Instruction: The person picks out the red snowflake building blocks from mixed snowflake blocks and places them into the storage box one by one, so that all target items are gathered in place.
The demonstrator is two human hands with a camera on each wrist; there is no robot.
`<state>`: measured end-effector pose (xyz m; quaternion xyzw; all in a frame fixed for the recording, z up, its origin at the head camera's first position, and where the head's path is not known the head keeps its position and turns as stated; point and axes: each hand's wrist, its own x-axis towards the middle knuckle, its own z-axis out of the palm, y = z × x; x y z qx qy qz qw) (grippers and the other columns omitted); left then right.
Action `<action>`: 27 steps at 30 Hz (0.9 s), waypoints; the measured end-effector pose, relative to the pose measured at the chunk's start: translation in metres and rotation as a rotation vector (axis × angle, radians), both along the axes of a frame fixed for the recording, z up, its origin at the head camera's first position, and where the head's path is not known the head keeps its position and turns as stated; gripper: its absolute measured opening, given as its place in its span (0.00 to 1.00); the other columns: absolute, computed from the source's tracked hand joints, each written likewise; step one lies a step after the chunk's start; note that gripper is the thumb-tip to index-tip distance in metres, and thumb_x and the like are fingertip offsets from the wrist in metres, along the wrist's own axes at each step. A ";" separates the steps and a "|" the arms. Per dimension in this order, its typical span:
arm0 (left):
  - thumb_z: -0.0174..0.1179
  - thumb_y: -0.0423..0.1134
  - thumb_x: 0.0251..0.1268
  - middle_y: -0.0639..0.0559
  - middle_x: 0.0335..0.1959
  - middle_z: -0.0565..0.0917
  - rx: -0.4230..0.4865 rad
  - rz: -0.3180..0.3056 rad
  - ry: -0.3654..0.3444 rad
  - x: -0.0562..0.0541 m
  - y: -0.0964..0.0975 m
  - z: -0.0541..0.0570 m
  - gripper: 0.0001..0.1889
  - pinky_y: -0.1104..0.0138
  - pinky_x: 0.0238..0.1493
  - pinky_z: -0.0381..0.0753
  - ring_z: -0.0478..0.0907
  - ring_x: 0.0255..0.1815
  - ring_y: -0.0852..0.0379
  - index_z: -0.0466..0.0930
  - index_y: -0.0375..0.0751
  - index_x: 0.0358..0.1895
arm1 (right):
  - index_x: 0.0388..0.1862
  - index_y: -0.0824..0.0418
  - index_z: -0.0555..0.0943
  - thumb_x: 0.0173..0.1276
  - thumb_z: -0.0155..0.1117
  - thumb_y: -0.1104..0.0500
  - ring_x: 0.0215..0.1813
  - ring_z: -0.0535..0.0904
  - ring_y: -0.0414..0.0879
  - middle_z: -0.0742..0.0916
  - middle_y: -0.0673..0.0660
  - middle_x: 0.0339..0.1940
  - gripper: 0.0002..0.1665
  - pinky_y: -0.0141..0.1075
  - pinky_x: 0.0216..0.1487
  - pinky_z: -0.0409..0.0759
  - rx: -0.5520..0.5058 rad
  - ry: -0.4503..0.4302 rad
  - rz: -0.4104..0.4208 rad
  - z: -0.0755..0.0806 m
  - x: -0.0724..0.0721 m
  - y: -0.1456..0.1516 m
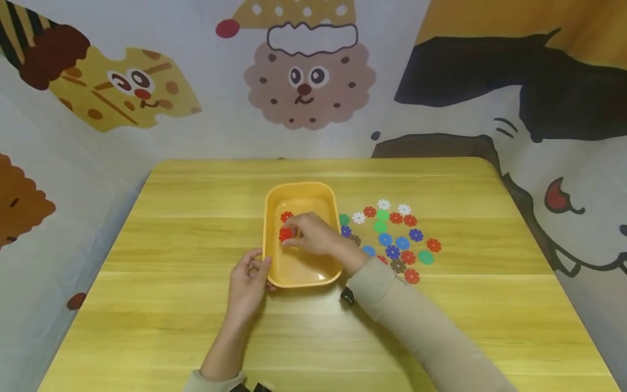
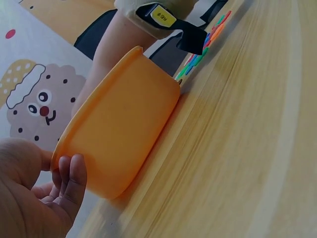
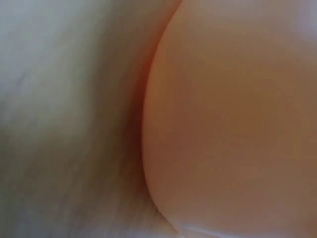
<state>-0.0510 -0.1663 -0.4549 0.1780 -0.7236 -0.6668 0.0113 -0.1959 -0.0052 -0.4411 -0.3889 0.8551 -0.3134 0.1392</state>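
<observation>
A yellow-orange plastic tray (image 1: 318,275) stands on the table. My left hand (image 1: 247,286) grips its near left corner; in the left wrist view, the thumb of that hand (image 2: 42,193) is at the rim and the fingers lie against the outer wall. My right hand (image 1: 313,234) reaches into the tray and pinches a red snowflake disc (image 1: 285,235) between thumb and fingers. Just beyond lies another red disc (image 1: 287,216) on the tray floor. The right wrist view has only the blurred tray wall (image 3: 233,124), without the hand.
Right of the tray, several loose snowflake discs in red, white, green, blue and brown lie scattered, among them a red disc (image 1: 411,276) and a green disc (image 1: 425,257). The wooden table (image 1: 161,305) meets a cartoon-printed cloth (image 1: 206,136) behind. My right forearm crosses above some discs.
</observation>
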 end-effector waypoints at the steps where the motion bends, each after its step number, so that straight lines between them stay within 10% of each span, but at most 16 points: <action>1: 0.57 0.35 0.77 0.36 0.36 0.80 -0.003 -0.002 0.001 0.000 0.000 0.000 0.18 0.65 0.26 0.89 0.82 0.23 0.54 0.72 0.33 0.64 | 0.46 0.60 0.85 0.65 0.75 0.54 0.30 0.79 0.41 0.84 0.47 0.27 0.15 0.29 0.35 0.81 0.017 -0.010 0.004 -0.001 0.000 0.000; 27: 0.57 0.34 0.77 0.33 0.36 0.80 -0.021 -0.007 0.042 -0.002 0.000 0.000 0.19 0.66 0.24 0.89 0.81 0.21 0.56 0.71 0.29 0.64 | 0.52 0.62 0.83 0.66 0.74 0.55 0.38 0.84 0.44 0.89 0.51 0.33 0.19 0.34 0.46 0.85 0.105 -0.066 0.043 0.002 0.000 0.001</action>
